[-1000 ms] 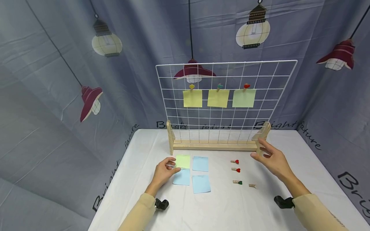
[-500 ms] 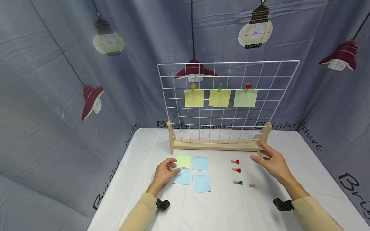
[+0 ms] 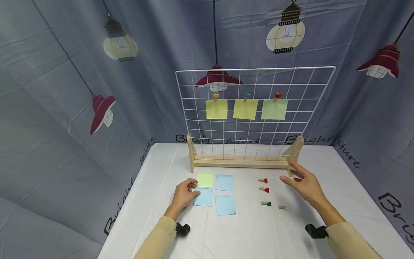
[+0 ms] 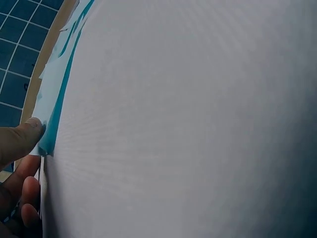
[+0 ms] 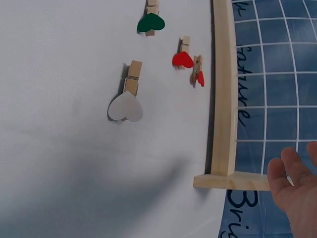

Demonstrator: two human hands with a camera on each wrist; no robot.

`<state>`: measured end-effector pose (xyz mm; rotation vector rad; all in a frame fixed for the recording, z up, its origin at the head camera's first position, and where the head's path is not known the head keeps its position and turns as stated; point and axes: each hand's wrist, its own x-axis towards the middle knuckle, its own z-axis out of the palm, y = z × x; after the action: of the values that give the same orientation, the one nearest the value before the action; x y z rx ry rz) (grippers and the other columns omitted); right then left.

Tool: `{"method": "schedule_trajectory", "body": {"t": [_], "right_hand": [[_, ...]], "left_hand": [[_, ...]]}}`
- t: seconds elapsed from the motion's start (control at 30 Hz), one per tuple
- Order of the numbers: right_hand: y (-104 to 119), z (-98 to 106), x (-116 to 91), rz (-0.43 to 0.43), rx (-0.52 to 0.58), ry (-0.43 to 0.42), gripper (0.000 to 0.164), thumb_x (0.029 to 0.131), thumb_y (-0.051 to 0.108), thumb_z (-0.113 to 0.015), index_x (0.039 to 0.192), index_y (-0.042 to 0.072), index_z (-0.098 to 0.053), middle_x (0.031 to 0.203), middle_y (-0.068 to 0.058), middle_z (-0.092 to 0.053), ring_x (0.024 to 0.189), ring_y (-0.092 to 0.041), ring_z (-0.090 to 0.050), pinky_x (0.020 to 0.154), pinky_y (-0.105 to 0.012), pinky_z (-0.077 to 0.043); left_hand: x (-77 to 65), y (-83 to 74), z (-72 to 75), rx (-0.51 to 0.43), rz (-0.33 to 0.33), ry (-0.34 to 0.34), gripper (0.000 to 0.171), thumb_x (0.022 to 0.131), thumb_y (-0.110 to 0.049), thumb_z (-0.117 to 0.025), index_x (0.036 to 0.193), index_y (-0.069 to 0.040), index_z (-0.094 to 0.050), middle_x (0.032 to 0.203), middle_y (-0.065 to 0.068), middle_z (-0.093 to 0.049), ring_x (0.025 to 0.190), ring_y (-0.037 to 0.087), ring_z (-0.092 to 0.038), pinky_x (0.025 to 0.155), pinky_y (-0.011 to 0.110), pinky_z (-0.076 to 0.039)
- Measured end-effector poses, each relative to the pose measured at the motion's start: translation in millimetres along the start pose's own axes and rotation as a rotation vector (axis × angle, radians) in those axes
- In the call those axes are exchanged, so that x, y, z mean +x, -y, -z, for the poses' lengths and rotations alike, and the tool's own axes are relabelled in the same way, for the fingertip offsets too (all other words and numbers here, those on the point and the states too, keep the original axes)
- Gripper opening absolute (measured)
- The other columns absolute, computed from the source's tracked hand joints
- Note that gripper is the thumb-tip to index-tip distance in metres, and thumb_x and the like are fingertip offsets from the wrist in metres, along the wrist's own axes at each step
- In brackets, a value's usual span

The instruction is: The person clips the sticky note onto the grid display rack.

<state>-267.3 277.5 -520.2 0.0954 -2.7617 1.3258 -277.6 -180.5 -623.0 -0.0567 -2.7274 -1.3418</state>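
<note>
My left hand (image 3: 183, 196) is beside the left edge of a light green sticky note (image 3: 205, 180) and a blue sticky note (image 3: 204, 198) on the table. Its fingers are loosely bent; in the left wrist view its thumb (image 4: 32, 126) overlaps the notes' near end, and contact cannot be told. Two more blue notes lie to the right. My right hand (image 3: 307, 186) hovers with relaxed fingers by the wooden stand's right foot, holding nothing. Left of it lie two red-heart clothespins (image 3: 264, 189), a green-heart clothespin (image 3: 266, 204) and a white-heart clothespin (image 5: 129, 96).
A white wire grid in a wooden stand (image 3: 240, 162) rises at the table's back. Clothespins hold two yellow notes (image 3: 217, 109) and a pale green note (image 3: 274, 109) on it. A patterned curtain (image 3: 155, 90) hangs behind. White cloth (image 3: 252, 233) covers the table.
The left thumb has drawn back slightly to the left. The right hand has barely moved. Notes and clothespins lie as before; the head view has shifted a little.
</note>
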Motion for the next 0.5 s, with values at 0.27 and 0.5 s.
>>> {"method": "schedule_trajectory", "body": {"t": [0.27,0.5], "right_hand": [[-3.0,-1.5,-4.6,-0.014,0.013,0.005,0.094,0.094,0.043,-0.076,0.165,0.014,-0.022,0.167,-0.023,-0.029,0.141,-0.053,-0.043,0.109,-0.064,-0.041],[-5.7,-2.7,-6.3,-0.032,0.029,0.01,0.094,0.094,0.042,-0.076,0.165,0.013,-0.022,0.166,-0.024,-0.029,0.141,-0.054,-0.042,0.108,-0.064,-0.042]], "left_hand": [[-2.1,0.2,-3.1,0.024,-0.001,0.003,0.03,0.082,-0.006,-0.085,0.109,-0.013,-0.074,0.09,-0.003,-0.071,0.077,0.01,-0.053,0.071,0.024,-0.044],[-2.4,-3.1,-1.7,0.007,0.0,-0.013,0.009,0.089,-0.006,-0.079,0.096,-0.011,-0.077,0.082,-0.002,-0.069,0.072,0.009,-0.056,0.069,0.024,-0.048]]}}
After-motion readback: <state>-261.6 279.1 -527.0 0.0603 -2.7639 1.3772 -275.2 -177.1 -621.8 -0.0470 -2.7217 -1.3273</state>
